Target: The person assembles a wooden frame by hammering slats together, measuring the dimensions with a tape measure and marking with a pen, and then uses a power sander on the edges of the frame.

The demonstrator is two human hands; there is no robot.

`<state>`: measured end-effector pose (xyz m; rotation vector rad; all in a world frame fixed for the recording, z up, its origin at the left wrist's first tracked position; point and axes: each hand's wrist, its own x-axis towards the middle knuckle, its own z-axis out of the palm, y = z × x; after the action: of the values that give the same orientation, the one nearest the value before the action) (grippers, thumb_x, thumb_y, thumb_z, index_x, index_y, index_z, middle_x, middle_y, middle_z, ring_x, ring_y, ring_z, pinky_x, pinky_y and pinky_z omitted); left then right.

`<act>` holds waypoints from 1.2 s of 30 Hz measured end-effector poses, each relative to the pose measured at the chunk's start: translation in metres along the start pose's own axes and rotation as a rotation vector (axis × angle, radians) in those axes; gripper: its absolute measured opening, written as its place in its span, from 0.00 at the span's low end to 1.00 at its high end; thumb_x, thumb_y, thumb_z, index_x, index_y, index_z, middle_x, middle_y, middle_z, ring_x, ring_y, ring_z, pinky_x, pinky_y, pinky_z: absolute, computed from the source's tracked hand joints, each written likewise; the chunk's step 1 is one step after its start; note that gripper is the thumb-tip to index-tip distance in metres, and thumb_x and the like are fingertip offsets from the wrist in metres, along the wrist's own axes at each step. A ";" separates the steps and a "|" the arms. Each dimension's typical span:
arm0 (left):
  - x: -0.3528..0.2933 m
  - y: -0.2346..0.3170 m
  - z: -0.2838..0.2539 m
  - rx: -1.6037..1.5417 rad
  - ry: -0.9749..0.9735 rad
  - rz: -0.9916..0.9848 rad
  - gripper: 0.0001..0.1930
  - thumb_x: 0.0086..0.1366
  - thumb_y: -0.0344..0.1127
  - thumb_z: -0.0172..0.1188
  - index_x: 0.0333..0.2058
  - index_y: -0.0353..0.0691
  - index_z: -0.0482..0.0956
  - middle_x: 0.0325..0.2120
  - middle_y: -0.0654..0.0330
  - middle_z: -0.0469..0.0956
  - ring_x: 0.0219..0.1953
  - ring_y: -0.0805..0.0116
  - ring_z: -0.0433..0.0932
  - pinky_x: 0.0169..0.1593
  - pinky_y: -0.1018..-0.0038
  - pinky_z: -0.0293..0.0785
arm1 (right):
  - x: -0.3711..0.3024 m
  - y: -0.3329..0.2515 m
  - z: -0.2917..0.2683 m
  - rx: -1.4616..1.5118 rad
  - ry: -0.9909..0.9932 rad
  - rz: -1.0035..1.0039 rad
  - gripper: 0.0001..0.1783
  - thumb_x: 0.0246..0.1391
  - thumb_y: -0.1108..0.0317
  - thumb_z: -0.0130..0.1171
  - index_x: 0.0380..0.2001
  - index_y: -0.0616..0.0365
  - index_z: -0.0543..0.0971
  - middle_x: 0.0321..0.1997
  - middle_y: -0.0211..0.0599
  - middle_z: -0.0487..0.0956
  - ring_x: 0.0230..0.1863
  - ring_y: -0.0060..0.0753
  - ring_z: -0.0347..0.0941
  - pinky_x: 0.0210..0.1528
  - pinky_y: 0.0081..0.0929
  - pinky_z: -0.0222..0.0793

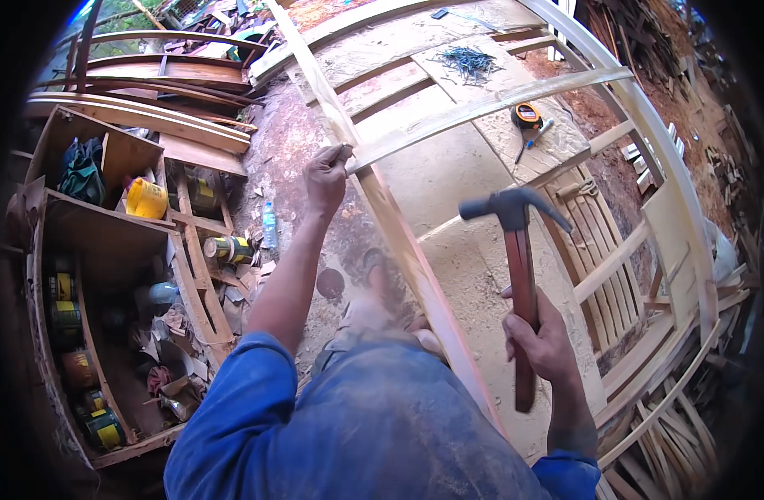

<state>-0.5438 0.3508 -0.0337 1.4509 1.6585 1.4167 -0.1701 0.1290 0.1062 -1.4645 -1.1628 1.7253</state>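
Observation:
My right hand is wrapped round the wooden handle of a claw hammer, its dark head raised above the pale workbench. My left hand is closed in a pinch where a thin wooden crosspiece meets a long timber rail. Whatever lies between those fingertips is too small to make out. From that joint the crosspiece runs up to the right, reaching a curved frame piece. The rail stretches from the far side down toward my body.
A tape measure and a heap of nails lie on the bench. To the left stands an open wooden box with cans and a yellow container. A plastic bottle stands on the ground. Scrap wood lies at right.

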 end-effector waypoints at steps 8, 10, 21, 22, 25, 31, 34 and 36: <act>0.002 0.017 0.004 0.166 -0.005 0.230 0.09 0.60 0.25 0.61 0.39 0.34 0.86 0.33 0.47 0.85 0.33 0.61 0.86 0.38 0.70 0.78 | 0.090 -0.023 0.032 -0.557 0.153 -0.234 0.11 0.64 0.65 0.55 0.41 0.63 0.72 0.17 0.43 0.72 0.18 0.35 0.72 0.24 0.38 0.66; 0.000 0.016 0.004 0.148 0.009 0.207 0.09 0.60 0.24 0.61 0.39 0.34 0.86 0.33 0.48 0.85 0.32 0.61 0.86 0.37 0.70 0.78 | 0.104 -0.053 0.045 -0.556 0.152 -0.359 0.12 0.64 0.65 0.55 0.42 0.64 0.71 0.19 0.48 0.73 0.19 0.42 0.72 0.25 0.42 0.65; -0.003 0.031 0.003 0.173 0.003 0.196 0.10 0.60 0.22 0.60 0.39 0.33 0.86 0.33 0.49 0.84 0.33 0.60 0.85 0.37 0.70 0.78 | 0.164 -0.091 0.091 -0.880 0.042 -0.440 0.13 0.66 0.63 0.51 0.46 0.60 0.67 0.25 0.64 0.76 0.30 0.69 0.75 0.34 0.62 0.63; -0.005 0.028 0.003 0.172 0.009 0.199 0.10 0.60 0.22 0.60 0.39 0.33 0.86 0.33 0.49 0.84 0.33 0.60 0.85 0.37 0.70 0.78 | 0.165 -0.091 0.089 -0.882 0.042 -0.447 0.13 0.66 0.63 0.51 0.46 0.60 0.67 0.25 0.64 0.76 0.30 0.69 0.75 0.34 0.62 0.63; -0.006 0.016 0.000 0.160 0.024 0.234 0.13 0.57 0.20 0.56 0.38 0.34 0.86 0.33 0.50 0.84 0.33 0.58 0.85 0.37 0.69 0.79 | 0.155 -0.107 0.091 -0.867 0.042 -0.432 0.14 0.66 0.63 0.52 0.47 0.61 0.66 0.24 0.64 0.76 0.29 0.69 0.76 0.31 0.60 0.64; -0.007 0.021 0.001 0.169 0.030 0.220 0.12 0.58 0.20 0.57 0.38 0.35 0.86 0.32 0.50 0.84 0.32 0.58 0.85 0.37 0.69 0.78 | 0.143 -0.112 0.103 -0.735 0.092 -0.619 0.11 0.66 0.66 0.51 0.43 0.63 0.67 0.21 0.62 0.75 0.29 0.69 0.76 0.30 0.56 0.67; 0.000 0.025 0.004 0.181 0.005 0.244 0.11 0.58 0.21 0.58 0.38 0.34 0.86 0.31 0.49 0.84 0.31 0.58 0.84 0.36 0.69 0.78 | 0.169 -0.083 0.085 -0.833 0.071 -0.504 0.14 0.65 0.62 0.50 0.43 0.64 0.68 0.23 0.61 0.75 0.29 0.66 0.77 0.32 0.55 0.71; 0.006 0.028 0.001 0.198 -0.012 0.255 0.09 0.61 0.23 0.60 0.38 0.33 0.86 0.29 0.51 0.84 0.29 0.63 0.83 0.34 0.70 0.77 | 0.161 -0.083 0.075 -0.798 0.087 -0.381 0.16 0.65 0.60 0.51 0.43 0.64 0.68 0.24 0.61 0.76 0.30 0.64 0.77 0.33 0.55 0.73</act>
<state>-0.5336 0.3538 -0.0070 1.8332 1.6929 1.4015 -0.2870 0.2861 0.1079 -1.5642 -2.0601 0.9527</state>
